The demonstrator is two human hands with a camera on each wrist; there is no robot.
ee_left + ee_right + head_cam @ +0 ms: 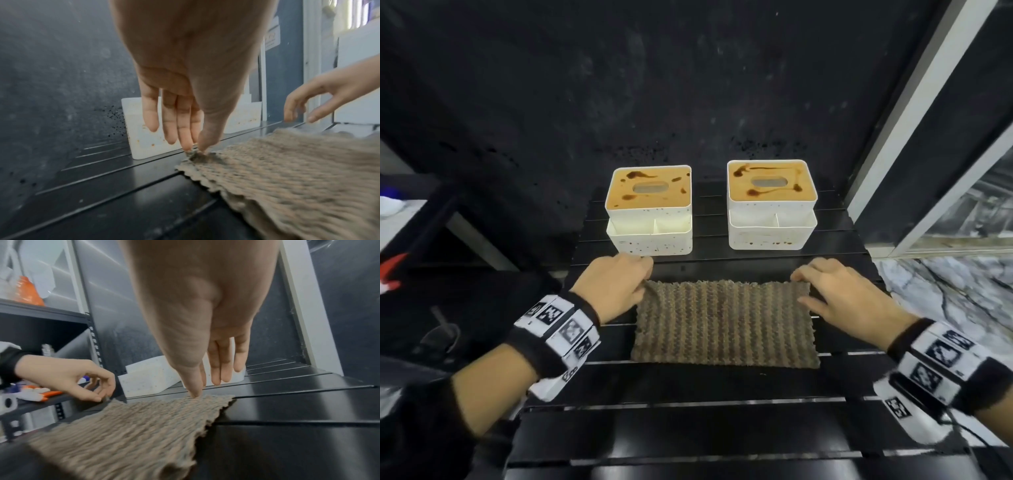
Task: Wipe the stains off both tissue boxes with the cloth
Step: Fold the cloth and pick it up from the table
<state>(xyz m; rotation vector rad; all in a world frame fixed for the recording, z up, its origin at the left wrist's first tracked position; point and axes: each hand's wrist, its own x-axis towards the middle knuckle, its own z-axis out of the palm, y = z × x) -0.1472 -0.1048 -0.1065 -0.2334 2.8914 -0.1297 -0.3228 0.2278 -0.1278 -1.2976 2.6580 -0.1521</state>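
Note:
Two white tissue boxes stand side by side at the back of a black slatted table point(722, 428). The left box point(649, 209) and the right box point(772, 202) each have an orange lid smeared with dark brown stains. A brown knitted cloth point(724, 323) lies flat in front of them. My left hand point(645, 277) pinches the cloth's far left corner point(197, 155) between thumb and forefinger, raising it slightly. My right hand point(798, 287) is at the far right corner, with its thumb resting on the cloth point(144, 426) and its fingers at the far edge, a gap between them.
A dark speckled wall point(688, 85) rises close behind the boxes. A white-framed glass panel point(928, 102) stands at the right over marble floor point(945, 291). Left of the table is a black metal rack point(41, 313) with orange and white items.

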